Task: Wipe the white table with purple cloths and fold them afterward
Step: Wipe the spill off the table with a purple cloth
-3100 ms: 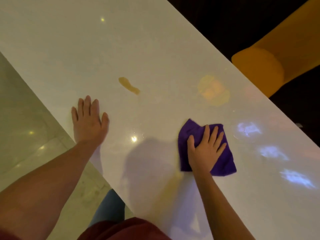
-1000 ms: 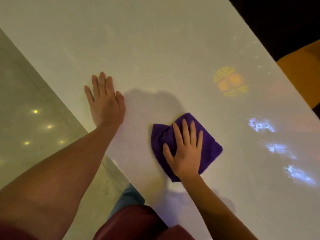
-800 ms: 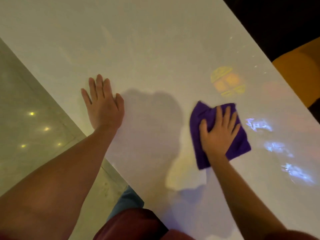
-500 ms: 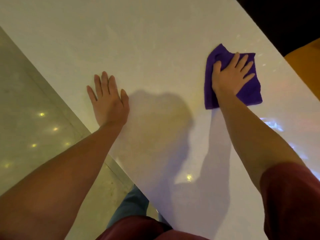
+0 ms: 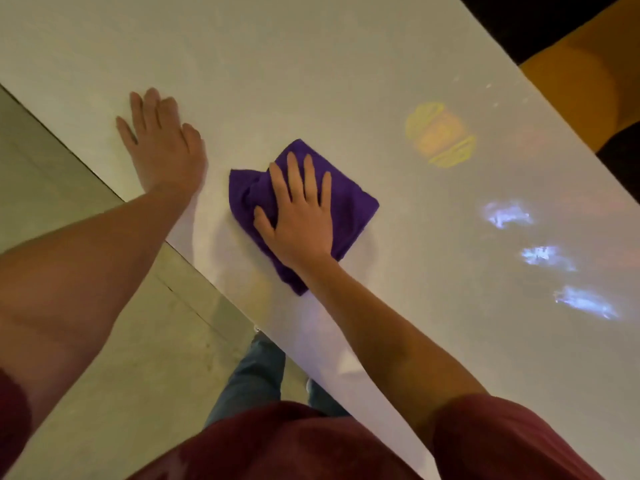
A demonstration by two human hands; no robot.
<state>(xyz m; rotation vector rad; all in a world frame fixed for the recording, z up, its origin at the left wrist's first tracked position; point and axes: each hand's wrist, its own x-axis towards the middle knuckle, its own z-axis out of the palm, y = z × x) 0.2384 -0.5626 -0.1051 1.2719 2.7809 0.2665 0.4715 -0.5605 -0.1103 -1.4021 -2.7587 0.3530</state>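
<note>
Item: rumpled purple square cloth, lying on the glossy white table near its front edge. Right hand lies flat on the cloth, fingers spread wide, pressing rather than gripping; cloth shows beyond them at 12, 3 and 9 o'clock. Left hand, at 9 o'clock, just beside, rests palm-down with fingers together, holding nothing. Wiping advice: keep even palm pressure, overlap strokes, smooth the bunched left edge.
</note>
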